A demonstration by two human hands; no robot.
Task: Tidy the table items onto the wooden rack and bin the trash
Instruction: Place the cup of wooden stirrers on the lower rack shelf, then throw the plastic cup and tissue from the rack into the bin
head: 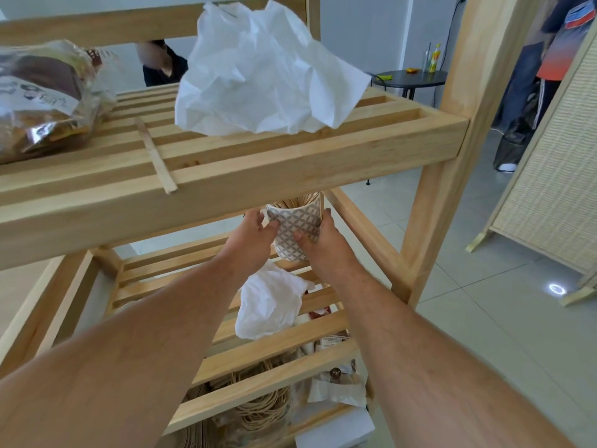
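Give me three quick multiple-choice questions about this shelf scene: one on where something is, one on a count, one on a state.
1. Where is the bagged bread?
A. upper shelf, left
B. floor
C. lower shelf

2. How many crumpled white papers show on the rack?
A. one
B. two
C. four

3. How is the patterned cup held?
A. one hand
B. both hands
C. not held

Answers:
1 A, it lies at the left of the upper shelf.
2 B, one large paper above, a smaller paper on the lower slats.
3 B, left hand and right hand wrap it, fingers on its wall.
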